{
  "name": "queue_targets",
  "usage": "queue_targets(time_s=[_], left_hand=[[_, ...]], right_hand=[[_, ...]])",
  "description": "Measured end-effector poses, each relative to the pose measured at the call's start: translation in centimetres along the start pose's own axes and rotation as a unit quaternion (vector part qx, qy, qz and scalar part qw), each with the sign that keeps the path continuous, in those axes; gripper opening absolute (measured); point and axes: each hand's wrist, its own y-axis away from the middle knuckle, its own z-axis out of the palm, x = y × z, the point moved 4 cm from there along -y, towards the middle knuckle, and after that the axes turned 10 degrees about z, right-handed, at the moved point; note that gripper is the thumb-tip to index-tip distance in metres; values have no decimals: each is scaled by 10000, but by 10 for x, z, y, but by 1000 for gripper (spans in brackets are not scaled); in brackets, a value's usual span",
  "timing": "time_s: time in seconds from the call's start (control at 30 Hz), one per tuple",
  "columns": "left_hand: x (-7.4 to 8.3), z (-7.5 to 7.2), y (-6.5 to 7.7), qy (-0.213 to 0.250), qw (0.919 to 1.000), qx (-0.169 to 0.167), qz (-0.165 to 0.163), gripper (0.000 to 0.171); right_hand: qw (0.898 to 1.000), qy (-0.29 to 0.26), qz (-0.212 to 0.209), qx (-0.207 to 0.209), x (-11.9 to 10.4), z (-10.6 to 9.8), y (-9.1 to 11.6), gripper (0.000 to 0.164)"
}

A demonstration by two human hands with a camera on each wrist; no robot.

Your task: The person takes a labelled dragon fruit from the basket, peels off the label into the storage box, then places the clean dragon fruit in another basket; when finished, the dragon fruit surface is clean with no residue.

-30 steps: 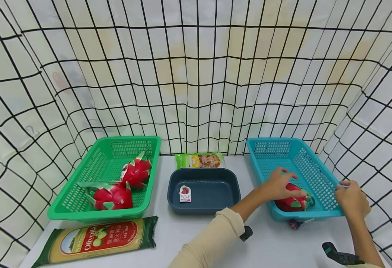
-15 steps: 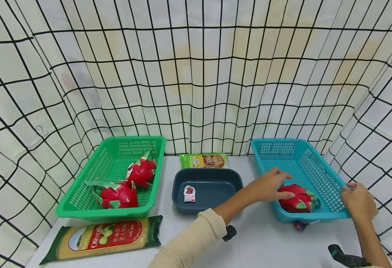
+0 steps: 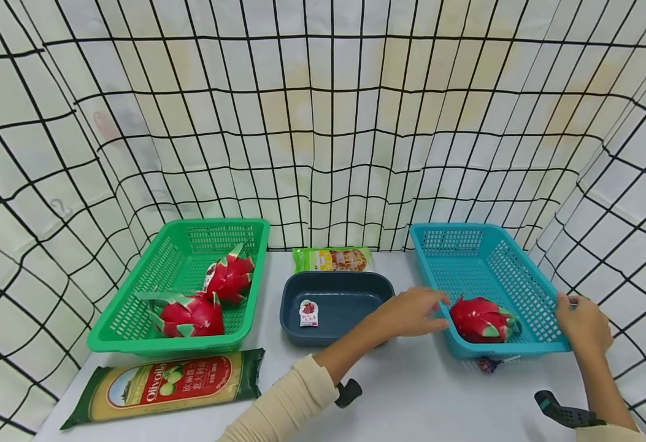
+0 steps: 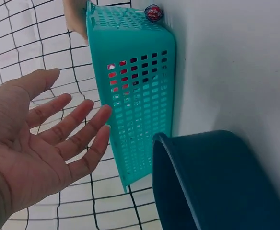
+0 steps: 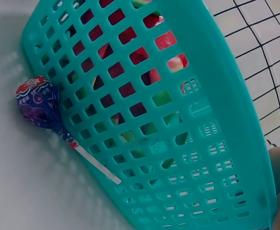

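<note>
A blue plastic basket (image 3: 461,264) stands at the right in the head view, with one red dragon fruit (image 3: 481,320) lying in its near end. Just outside its left wall hovers my left hand (image 3: 411,312), fingers spread and holding nothing; the left wrist view shows the bare palm of the left hand (image 4: 49,134) beside the basket's side (image 4: 135,100). My right hand (image 3: 584,325) grips the basket's right rim near the front corner. A purple lollipop (image 5: 39,103) with a white stick lies against the basket's near wall.
A green basket (image 3: 135,282) at the left holds two dragon fruits (image 3: 192,316). A dark blue tub (image 3: 350,307) with a sticker inside stands mid-table, a snack packet (image 3: 334,259) behind it. A spaghetti bag (image 3: 162,387) lies front left. Black netting surrounds the table.
My left hand has drawn back leftward from over the dragon fruit to outside the basket's left wall. The dragon fruit stays in the basket, and my right hand keeps its hold on the rim.
</note>
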Motion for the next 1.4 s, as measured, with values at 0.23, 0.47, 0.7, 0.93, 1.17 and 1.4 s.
queue_targets(time_s=[0.23, 0.47, 0.7, 0.93, 1.17, 1.4], left_hand=[[-21, -14, 43, 281, 9983, 131, -487, 40], [-36, -41, 87, 760, 9899, 780, -903, 38], [-53, -70, 123, 975, 9808, 1288, -1092, 36], [-77, -104, 166, 992, 9616, 1807, -1813, 40], [-111, -132, 217, 815, 9371, 2169, -2610, 46], [-154, -149, 270, 1095, 9131, 2439, -3077, 49]], right_hand=[[9998, -191, 78, -21, -11, -1, -1, 63], [9964, -698, -141, 471, -34, -19, 6, 55], [9647, -2319, -919, 839, -89, -18, 35, 42], [9265, -3033, -2216, -227, -155, 12, 87, 40], [8852, -3153, -3027, -1594, -212, 53, 137, 34], [8475, -3139, -3063, -2990, -245, 101, 183, 30]])
